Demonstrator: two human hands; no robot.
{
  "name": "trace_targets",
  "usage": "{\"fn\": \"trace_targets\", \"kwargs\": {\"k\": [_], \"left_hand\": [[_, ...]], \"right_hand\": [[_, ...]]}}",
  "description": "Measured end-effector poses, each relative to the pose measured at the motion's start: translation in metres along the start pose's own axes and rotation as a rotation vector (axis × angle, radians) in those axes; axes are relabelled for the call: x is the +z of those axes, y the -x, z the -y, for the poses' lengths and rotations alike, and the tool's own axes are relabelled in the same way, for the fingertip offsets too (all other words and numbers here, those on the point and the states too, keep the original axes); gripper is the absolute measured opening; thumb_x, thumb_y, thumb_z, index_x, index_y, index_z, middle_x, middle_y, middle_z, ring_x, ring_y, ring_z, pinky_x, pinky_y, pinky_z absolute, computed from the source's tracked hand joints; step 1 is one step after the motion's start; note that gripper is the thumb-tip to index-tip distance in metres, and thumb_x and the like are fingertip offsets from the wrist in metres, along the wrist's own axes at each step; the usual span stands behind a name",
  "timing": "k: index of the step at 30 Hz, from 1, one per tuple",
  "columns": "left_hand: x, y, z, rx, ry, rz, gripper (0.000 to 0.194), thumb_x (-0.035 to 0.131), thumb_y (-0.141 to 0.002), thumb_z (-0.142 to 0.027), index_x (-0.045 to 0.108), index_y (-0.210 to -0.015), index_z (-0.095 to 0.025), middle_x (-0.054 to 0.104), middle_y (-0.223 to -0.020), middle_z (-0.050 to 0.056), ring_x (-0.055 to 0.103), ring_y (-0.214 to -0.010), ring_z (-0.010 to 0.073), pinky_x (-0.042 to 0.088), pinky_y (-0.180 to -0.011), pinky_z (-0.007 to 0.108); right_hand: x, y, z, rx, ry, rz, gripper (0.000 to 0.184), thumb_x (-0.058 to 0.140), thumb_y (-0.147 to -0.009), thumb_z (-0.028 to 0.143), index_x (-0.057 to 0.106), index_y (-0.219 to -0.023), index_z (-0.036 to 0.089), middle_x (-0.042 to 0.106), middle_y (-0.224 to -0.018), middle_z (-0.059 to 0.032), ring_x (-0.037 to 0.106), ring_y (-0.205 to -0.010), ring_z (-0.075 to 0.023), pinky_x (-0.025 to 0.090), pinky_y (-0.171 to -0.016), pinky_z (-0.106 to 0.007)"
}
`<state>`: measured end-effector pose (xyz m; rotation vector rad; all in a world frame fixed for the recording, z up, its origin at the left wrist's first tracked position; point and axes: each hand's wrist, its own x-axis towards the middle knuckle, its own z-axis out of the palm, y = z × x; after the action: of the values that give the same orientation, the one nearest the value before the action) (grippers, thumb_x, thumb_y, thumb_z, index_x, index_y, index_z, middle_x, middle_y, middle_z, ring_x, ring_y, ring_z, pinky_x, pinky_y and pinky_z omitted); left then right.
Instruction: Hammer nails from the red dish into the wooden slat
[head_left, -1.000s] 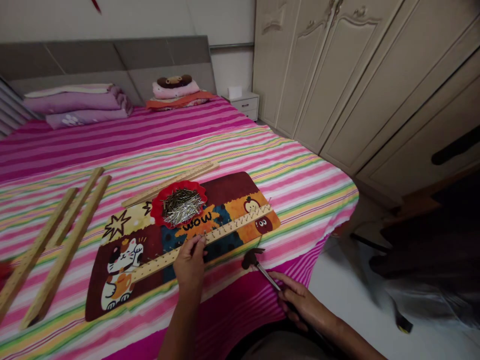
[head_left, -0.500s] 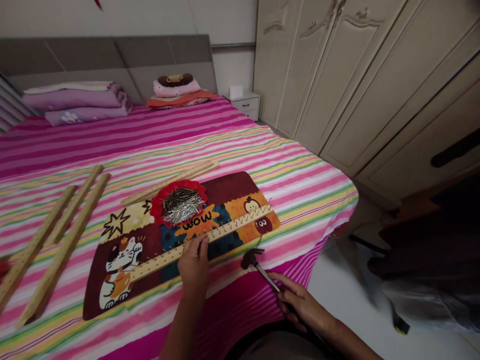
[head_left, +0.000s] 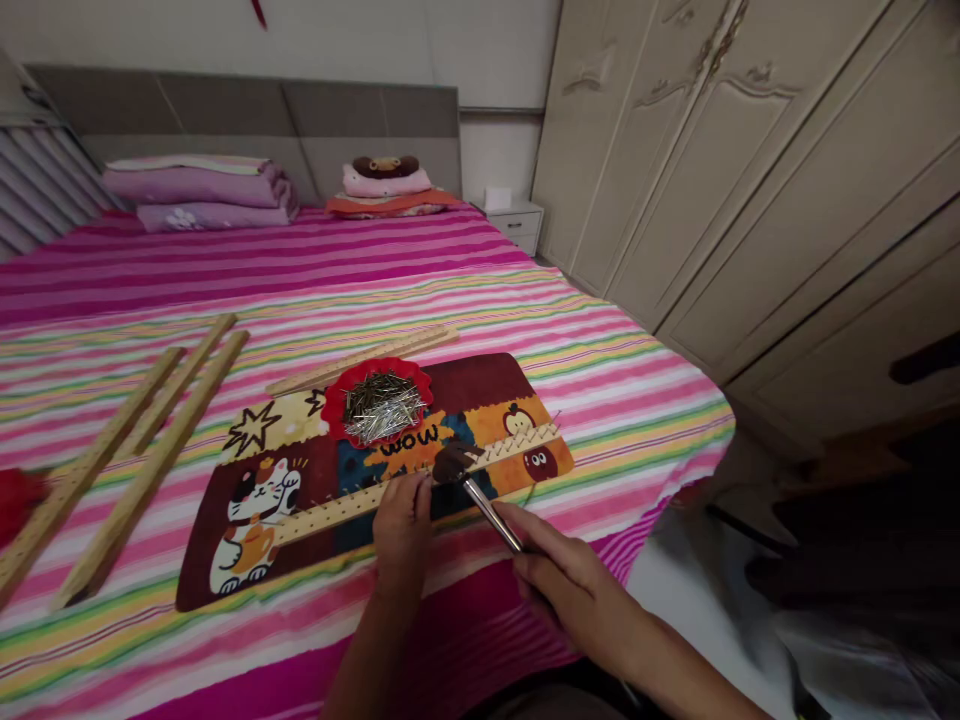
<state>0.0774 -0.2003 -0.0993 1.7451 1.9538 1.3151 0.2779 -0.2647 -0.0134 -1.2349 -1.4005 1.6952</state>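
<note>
My right hand (head_left: 562, 575) is wrapped round the handle of a claw hammer (head_left: 491, 510). The dark hammer head is over the wooden strip, just right of my left fingertips; whether it touches cannot be seen. My left hand (head_left: 403, 515) is closed in a pinch at the strip's middle, on a nail that is mostly hidden by the fingers. The wooden strip (head_left: 322, 519) lies slantwise on a cartoon-printed mat (head_left: 472, 375), with nails standing along it. Behind my left hand, a red scalloped bowl (head_left: 334, 405) holds many loose nails (head_left: 382, 405), some dark, some silvery.
Several wooden bars (head_left: 161, 460) lie at the left, near a red object (head_left: 19, 500) at the edge. More strips (head_left: 360, 358) rest behind the bowl. Everything lies on a striped bed (head_left: 645, 385). Folded bedding (head_left: 195, 190) is by the headboard, and a wardrobe (head_left: 720, 160) stands right.
The hammer has moved left and up, from beside the mat to over the strip near my left fingers. My left hand stays pinched at the strip. The view has turned slightly left.
</note>
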Motion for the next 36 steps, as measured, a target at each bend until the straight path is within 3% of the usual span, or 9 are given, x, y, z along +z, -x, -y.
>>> {"fn": "trace_targets", "kwargs": {"k": [5,9,17,21,25,28,31,33,36], "left_hand": [[0.003,0.002,0.006,0.116,-0.023,-0.062,0.024,0.045,-0.088,-0.030,0.066,-0.085,-0.020,0.067,-0.080,0.004,0.061,-0.077,0.0148,0.048,-0.072,0.025],[0.002,0.003,0.006,0.115,-0.060,-0.050,0.026,0.043,-0.089,-0.028,0.066,-0.082,-0.019,0.065,-0.078,0.004,0.059,-0.074,0.0150,0.047,-0.070,0.025],[0.003,0.004,0.008,0.082,-0.035,-0.035,0.023,0.045,-0.089,-0.026,0.066,-0.088,-0.019,0.065,-0.083,0.005,0.060,-0.080,0.0151,0.048,-0.074,0.025],[0.004,0.007,0.008,0.071,-0.002,-0.047,0.023,0.046,-0.087,-0.029,0.066,-0.090,-0.018,0.067,-0.089,0.007,0.062,-0.086,0.0167,0.050,-0.080,0.028],[-0.016,0.004,-0.005,0.062,-0.020,-0.049,0.024,0.046,-0.087,-0.031,0.066,-0.092,-0.018,0.068,-0.089,0.007,0.063,-0.083,0.0170,0.050,-0.077,0.028],[-0.045,-0.022,-0.019,0.014,-0.116,-0.047,0.023,0.048,-0.085,-0.034,0.066,-0.091,-0.020,0.068,-0.088,0.005,0.063,-0.080,0.0166,0.049,-0.075,0.027],[-0.067,-0.066,-0.025,-0.080,-0.302,-0.015,0.022,0.050,-0.083,-0.031,0.067,-0.092,-0.020,0.069,-0.095,0.005,0.062,-0.086,0.0174,0.047,-0.080,0.027],[-0.072,-0.095,-0.025,-0.148,-0.465,0.130,0.025,0.046,-0.084,-0.027,0.067,-0.095,-0.019,0.069,-0.101,0.006,0.062,-0.092,0.0186,0.045,-0.085,0.027],[-0.063,-0.125,-0.019,-0.218,-0.620,0.391,0.028,0.045,-0.082,-0.026,0.068,-0.096,-0.020,0.070,-0.098,0.007,0.063,-0.090,0.0201,0.045,-0.080,0.028]], "right_hand": [[0.011,-0.021,0.013,-0.123,0.143,-0.029,0.047,0.042,-0.088,0.023,0.049,-0.135,0.019,0.042,-0.061,0.0056,0.034,-0.052,-0.0093,0.028,-0.050,-0.023],[0.015,-0.024,0.014,-0.100,0.174,-0.009,0.048,0.041,-0.087,0.021,0.049,-0.135,0.017,0.043,-0.062,0.0048,0.035,-0.053,-0.0099,0.029,-0.051,-0.024],[0.001,0.007,0.012,-0.001,0.094,0.033,0.050,0.042,-0.089,0.029,0.043,-0.139,0.020,0.038,-0.057,0.0072,0.032,-0.047,-0.0086,0.024,-0.044,-0.021],[-0.010,0.024,-0.014,0.229,-0.015,0.038,0.063,0.047,-0.082,0.039,0.040,-0.141,0.018,0.041,-0.055,0.0074,0.030,-0.038,-0.0069,0.018,-0.037,-0.020],[-0.018,0.027,-0.065,0.319,-0.112,-0.014,0.067,0.051,-0.076,0.047,0.046,-0.136,0.017,0.042,-0.054,0.0069,0.030,-0.039,-0.0067,0.016,-0.037,-0.020],[-0.021,0.023,-0.098,0.293,-0.167,-0.030,0.068,0.055,-0.070,0.051,0.053,-0.128,0.015,0.037,-0.049,0.0085,0.029,-0.039,-0.0067,0.014,-0.038,-0.020],[-0.023,0.018,-0.115,0.341,-0.238,-0.060,0.073,0.054,-0.069,0.050,0.049,-0.131,0.013,0.033,-0.047,0.0108,0.024,-0.035,-0.0061,0.011,-0.037,-0.020],[-0.025,0.016,-0.120,0.351,-0.265,-0.077,0.074,0.052,-0.070,0.048,0.045,-0.134,0.013,0.035,-0.048,0.0109,0.022,-0.035,-0.0060,0.010,-0.037,-0.020],[-0.028,0.015,-0.125,0.315,-0.291,-0.075,0.071,0.052,-0.071,0.047,0.045,-0.133,0.013,0.035,-0.046,0.0114,0.021,-0.036,-0.0062,0.010,-0.037,-0.020]]}}
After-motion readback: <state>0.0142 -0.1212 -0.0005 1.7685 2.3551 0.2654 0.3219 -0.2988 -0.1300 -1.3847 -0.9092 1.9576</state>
